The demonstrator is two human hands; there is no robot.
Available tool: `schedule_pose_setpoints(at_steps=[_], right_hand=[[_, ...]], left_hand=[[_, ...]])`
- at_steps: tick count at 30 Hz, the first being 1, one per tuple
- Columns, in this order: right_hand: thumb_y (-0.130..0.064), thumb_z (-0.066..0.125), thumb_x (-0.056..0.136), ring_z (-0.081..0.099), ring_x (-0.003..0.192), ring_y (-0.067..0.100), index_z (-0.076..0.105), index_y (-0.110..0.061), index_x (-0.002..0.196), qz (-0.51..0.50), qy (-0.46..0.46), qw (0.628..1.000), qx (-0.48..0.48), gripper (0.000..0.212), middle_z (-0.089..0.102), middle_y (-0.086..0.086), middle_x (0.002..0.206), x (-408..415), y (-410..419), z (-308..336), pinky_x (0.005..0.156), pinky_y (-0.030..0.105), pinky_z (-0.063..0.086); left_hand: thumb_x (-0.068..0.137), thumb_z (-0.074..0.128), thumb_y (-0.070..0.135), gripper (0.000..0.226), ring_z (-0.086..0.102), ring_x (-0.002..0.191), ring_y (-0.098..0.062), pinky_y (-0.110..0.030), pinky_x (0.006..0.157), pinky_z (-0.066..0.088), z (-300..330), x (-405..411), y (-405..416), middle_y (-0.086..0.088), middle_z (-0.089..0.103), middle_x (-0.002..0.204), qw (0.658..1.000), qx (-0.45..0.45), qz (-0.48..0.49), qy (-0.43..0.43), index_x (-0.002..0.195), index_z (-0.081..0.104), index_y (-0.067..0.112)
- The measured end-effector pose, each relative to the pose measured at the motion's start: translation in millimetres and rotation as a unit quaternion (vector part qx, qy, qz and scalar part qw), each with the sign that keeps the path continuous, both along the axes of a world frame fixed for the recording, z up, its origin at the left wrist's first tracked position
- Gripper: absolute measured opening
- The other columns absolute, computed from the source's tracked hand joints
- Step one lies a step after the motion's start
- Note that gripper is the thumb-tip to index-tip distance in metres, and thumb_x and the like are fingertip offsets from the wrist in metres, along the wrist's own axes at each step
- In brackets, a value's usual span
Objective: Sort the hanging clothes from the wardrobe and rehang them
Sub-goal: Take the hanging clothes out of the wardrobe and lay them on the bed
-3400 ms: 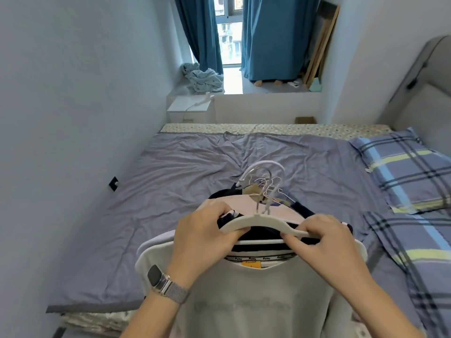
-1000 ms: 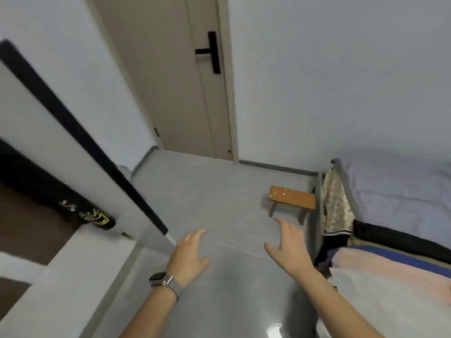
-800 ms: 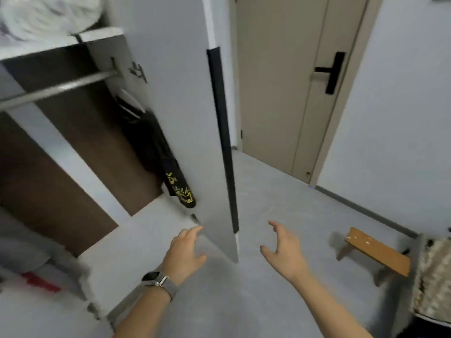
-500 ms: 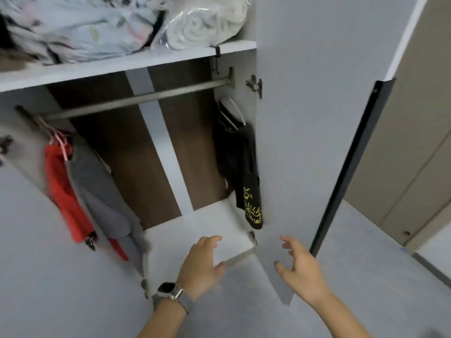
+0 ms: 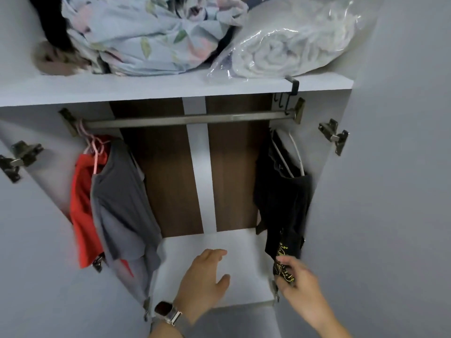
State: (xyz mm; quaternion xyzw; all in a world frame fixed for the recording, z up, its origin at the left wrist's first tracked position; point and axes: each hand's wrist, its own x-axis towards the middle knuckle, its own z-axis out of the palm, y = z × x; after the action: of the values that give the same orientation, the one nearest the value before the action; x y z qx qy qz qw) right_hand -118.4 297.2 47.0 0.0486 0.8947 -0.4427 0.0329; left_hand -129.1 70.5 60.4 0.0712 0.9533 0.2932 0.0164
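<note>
Inside the open wardrobe [image 5: 380, 191], clothes hang at both ends of the rail [image 5: 190, 119].
Grey shirt [image 5: 122, 206] left, black garment [image 5: 283, 203] right; right hand [image 5: 296, 281] pinches its hem, left hand [image 5: 203, 276] hovers relaxed, holding nothing.

Two bare forearms, no sleeves anywhere in view. Left hand [image 5: 203, 276] and right hand [image 5: 299, 286] both gloveless, no rings showing. Only thing worn: a smartwatch [image 5: 163, 309] on the left wrist, with a dark rounded-rectangle face in a silvery case. Watch band [image 5: 176, 316] looks like grey woven or mesh stuff, wrapping snug round the wrist. Bit blurry, so can't make out the finer details.
</note>
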Motion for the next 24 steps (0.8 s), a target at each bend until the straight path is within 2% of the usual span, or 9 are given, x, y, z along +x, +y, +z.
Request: schedule_pose_setpoints(at_steps=[4, 6, 8, 11, 13, 16, 18, 21, 24], right_hand=[[-0.014, 0.061, 0.087, 0.044, 0.126, 0.014, 0.051, -0.034, 0.109, 0.098, -0.036, 0.993, 0.058, 0.032, 0.045, -0.007, 0.124, -67.7, -29.4, -0.1, 0.1, 0.011, 0.027], [-0.023, 0.06, 0.088, 0.022, 0.138, 0.021, 0.05, -0.034, 0.12, 0.147, -0.075, 0.98, 0.111, 0.035, 0.025, -0.001, 0.142, -105.3, -36.4, 13.6, 0.107, 0.019, 0.019], [-0.028, 0.063, 0.085, 0.006, 0.141, 0.028, 0.044, -0.032, 0.133, 0.145, -0.065, 0.973, 0.166, 0.052, 0.007, 0.005, 0.151, -147.6, -30.0, 35.6, 0.112, 0.027, 0.012], [-0.017, 0.07, 0.079, 0.022, 0.138, 0.034, 0.042, -0.015, 0.138, -0.022, 0.121, 0.976, 0.179, 0.066, 0.026, 0.017, 0.148, -210.2, -5.6, 67.0, 0.112, 0.032, 0.017], [-0.006, 0.068, 0.079, 0.033, 0.132, 0.037, 0.04, -0.001, 0.137, -0.131, 0.172, 0.966, 0.142, 0.065, 0.039, 0.023, 0.14, -245.2, 15.6, 81.6, 0.111, 0.036, 0.022], [-0.007, 0.066, 0.083, 0.034, 0.134, 0.038, 0.029, 0.005, 0.142, -0.188, 0.101, 0.973, 0.089, 0.071, 0.037, 0.026, 0.142, -282.5, 37.3, 88.8, 0.111, 0.038, 0.027], [-0.014, 0.062, 0.089, 0.044, 0.126, 0.041, 0.033, 0.006, 0.137, -0.2, 0.023, 0.978, 0.061, 0.06, 0.045, 0.03, 0.136, -297.6, 39.2, 82.4, 0.102, 0.038, 0.036], [-0.024, 0.05, 0.097, 0.063, 0.083, 0.039, 0.049, -0.001, 0.107, -0.192, 0.016, 0.981, 0.017, 0.025, 0.062, 0.028, 0.101, -309.7, 23.3, 77.3, 0.071, 0.038, 0.044], [-0.027, 0.04, 0.101, 0.055, 0.065, 0.031, 0.046, -0.004, 0.092, -0.135, 0.032, 0.989, -0.051, 0.025, 0.055, 0.021, 0.078, -310.7, -15.2, 79.2, 0.057, 0.035, 0.041]], left_hand=[[0.089, 0.055, 0.035, 0.05, 0.048, 0.116, -0.005, -0.017, 0.097, 0.04, -3.8, -66.5, -31.9, 0.012, 0.047, 0.13, 1.0, -0.001, 0.009, -0.004, 0.136, 0.039, 0.031], [0.09, 0.056, 0.034, 0.048, 0.049, 0.115, -0.006, -0.017, 0.095, 0.041, -3.1, -100.7, -43.6, 0.01, 0.049, 0.129, 1.0, -0.001, -0.001, -0.009, 0.135, 0.041, 0.03], [0.09, 0.055, 0.034, 0.048, 0.049, 0.116, -0.006, -0.014, 0.093, 0.039, -1.0, -131.1, -49.3, 0.011, 0.048, 0.13, 1.0, -0.005, -0.011, -0.009, 0.136, 0.041, 0.031], [0.091, 0.055, 0.032, 0.048, 0.05, 0.117, -0.006, -0.018, 0.094, 0.043, 5.2, -172.1, -53.7, 0.01, 0.047, 0.133, 1.0, -0.008, -0.028, -0.001, 0.137, 0.041, 0.029], [0.091, 0.056, 0.031, 0.049, 0.052, 0.115, -0.007, -0.02, 0.094, 0.046, 9.5, -192.5, -53.6, 0.009, 0.047, 0.132, 0.999, -0.001, -0.033, 0.0, 0.137, 0.041, 0.028], [0.09, 0.056, 0.029, 0.048, 0.054, 0.113, -0.008, -0.023, 0.092, 0.048, 14.2, -213.2, -54.9, 0.006, 0.049, 0.131, 1.0, 0.007, -0.027, 0.007, 0.136, 0.043, 0.026], [0.09, 0.056, 0.027, 0.048, 0.053, 0.115, -0.011, -0.024, 0.092, 0.047, 16.4, -224.1, -58.2, 0.004, 0.05, 0.131, 1.0, 0.008, -0.011, 0.014, 0.136, 0.044, 0.024], [0.089, 0.056, 0.024, 0.047, 0.054, 0.114, -0.015, -0.025, 0.093, 0.046, 20.6, -232.5, -66.3, 0.001, 0.052, 0.129, 0.999, 0.016, 0.027, 0.017, 0.135, 0.046, 0.023], [0.089, 0.056, 0.022, 0.047, 0.056, 0.112, -0.015, -0.022, 0.093, 0.044, 24.0, -233.7, -81.7, -0.001, 0.053, 0.128, 0.998, 0.02, 0.063, 0.02, 0.135, 0.046, 0.023]])
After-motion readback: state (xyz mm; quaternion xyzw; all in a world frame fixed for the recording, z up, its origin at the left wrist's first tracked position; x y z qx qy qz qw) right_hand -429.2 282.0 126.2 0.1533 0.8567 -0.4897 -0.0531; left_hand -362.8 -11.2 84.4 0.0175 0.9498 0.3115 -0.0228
